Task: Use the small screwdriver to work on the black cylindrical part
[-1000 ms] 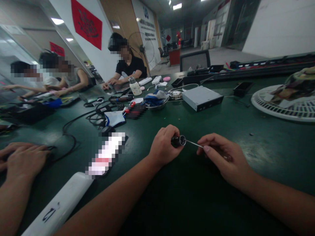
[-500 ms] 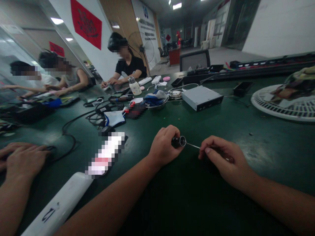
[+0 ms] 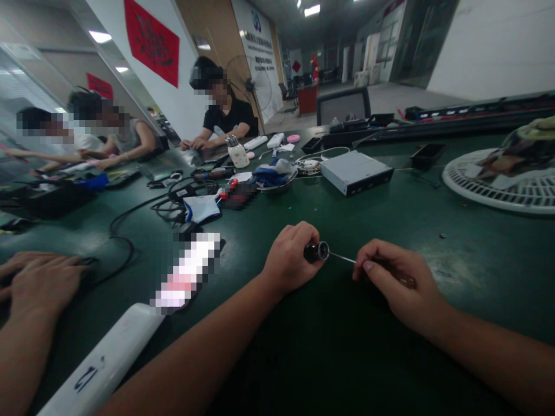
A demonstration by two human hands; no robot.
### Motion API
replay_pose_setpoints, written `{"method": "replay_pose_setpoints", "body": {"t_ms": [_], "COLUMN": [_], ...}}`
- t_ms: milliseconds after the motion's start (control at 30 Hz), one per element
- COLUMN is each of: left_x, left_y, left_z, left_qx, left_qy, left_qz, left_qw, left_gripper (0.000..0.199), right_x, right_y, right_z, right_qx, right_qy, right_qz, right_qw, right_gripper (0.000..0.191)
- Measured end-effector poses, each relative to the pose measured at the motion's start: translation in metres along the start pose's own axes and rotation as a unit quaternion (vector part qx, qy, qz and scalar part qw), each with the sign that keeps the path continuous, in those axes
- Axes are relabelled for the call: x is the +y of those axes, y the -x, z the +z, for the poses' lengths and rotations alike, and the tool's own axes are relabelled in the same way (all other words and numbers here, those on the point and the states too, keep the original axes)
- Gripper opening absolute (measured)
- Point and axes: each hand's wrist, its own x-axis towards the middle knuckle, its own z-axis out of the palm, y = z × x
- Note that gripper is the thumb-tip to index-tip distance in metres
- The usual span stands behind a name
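Note:
My left hand [image 3: 290, 254] grips a small black cylinder [image 3: 316, 252] with a shiny metal rim, its open end facing right. My right hand [image 3: 399, 280] is shut around a thin tool with a steel shaft [image 3: 342, 258], and its dark handle is mostly hidden in my palm. The shaft's tip points at the cylinder's open end, and I cannot tell whether it reaches inside. Both hands are raised slightly over the dark green work table [image 3: 390, 358].
A grey metal box [image 3: 356, 172] and a steel bowl holding blue cloth [image 3: 274, 178] stand ahead. A round white fan guard [image 3: 489, 188] lies at the right. A co-worker's hand [image 3: 41, 283] rests at lower left, near black cable [image 3: 121, 231] and a long white object [image 3: 104, 358].
My right hand has shifted slightly right and down, and my left hand with the cylinder has moved only a little. Less of the steel shaft shows between them.

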Motion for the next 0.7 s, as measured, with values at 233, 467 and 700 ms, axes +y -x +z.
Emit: {"method": "replay_pose_setpoints", "body": {"t_ms": [233, 467, 700], "left_x": [-0.0037, -0.0026, -0.0016], "left_y": [0.0011, -0.0005, -0.0010], "left_z": [0.0031, 0.0009, 0.0003], "left_qx": [-0.005, -0.023, -0.023], "left_qy": [-0.007, -0.009, -0.012], "left_qz": [0.012, 0.026, 0.030], "left_qw": [1.000, 0.999, 0.999], "left_gripper": [0.020, 0.018, 0.019], "right_x": [0.0013, 0.0016, 0.0013], "right_y": [-0.0011, -0.0014, -0.0011], "right_z": [0.0000, 0.0011, 0.0001], "right_qx": [-0.043, 0.013, -0.024], "right_qy": [-0.019, -0.023, -0.038], "right_qz": [-0.036, 0.001, -0.044], "right_qw": [0.998, 1.000, 0.998], "right_gripper": [0.012, 0.014, 0.025]}}
